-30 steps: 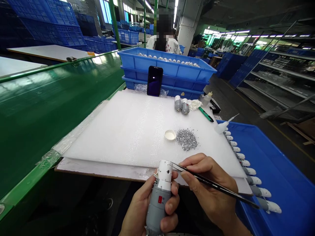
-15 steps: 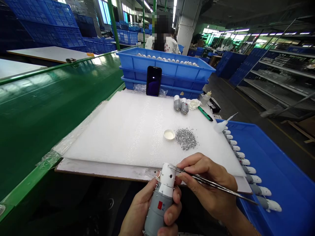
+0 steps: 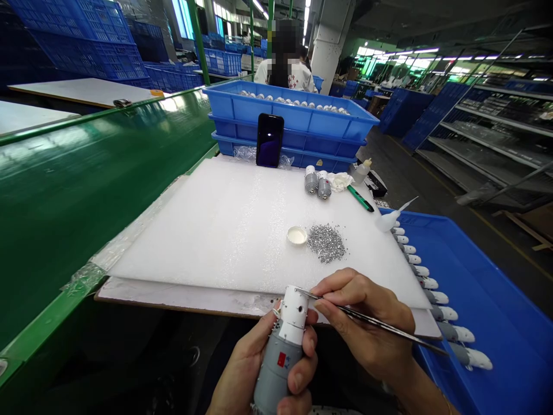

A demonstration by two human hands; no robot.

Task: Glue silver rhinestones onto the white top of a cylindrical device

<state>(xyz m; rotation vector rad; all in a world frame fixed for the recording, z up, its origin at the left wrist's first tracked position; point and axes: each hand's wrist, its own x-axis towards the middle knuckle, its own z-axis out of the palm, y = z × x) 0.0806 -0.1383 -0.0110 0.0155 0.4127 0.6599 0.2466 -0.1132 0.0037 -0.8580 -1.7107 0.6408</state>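
Note:
My left hand [image 3: 254, 363] is wrapped round a grey and white model capsule [image 3: 283, 357], its white end tilted up and away, near the board's front edge. Metal tweezers [image 3: 380, 325] are pinched in my right hand [image 3: 371, 323]; their tips touch or nearly touch the top of the white part. Whether the tips hold anything is too small to tell. Beyond the hands, a pile of small silvery pieces [image 3: 326, 243] lies on the white foam sheet [image 3: 203, 230], beside a small round dish [image 3: 297, 236] with pale contents.
Two similar models [image 3: 317, 183], a green pen [image 3: 360, 198] and a dropper bottle [image 3: 389, 220] lie farther back. A phone [image 3: 270, 140] leans on stacked blue crates [image 3: 294, 127]. At right, a blue tray [image 3: 488, 288] holds a row of models. A person sits beyond the crates.
The tweezers' two arms look closer together than before. Both hands and the model have hardly moved.

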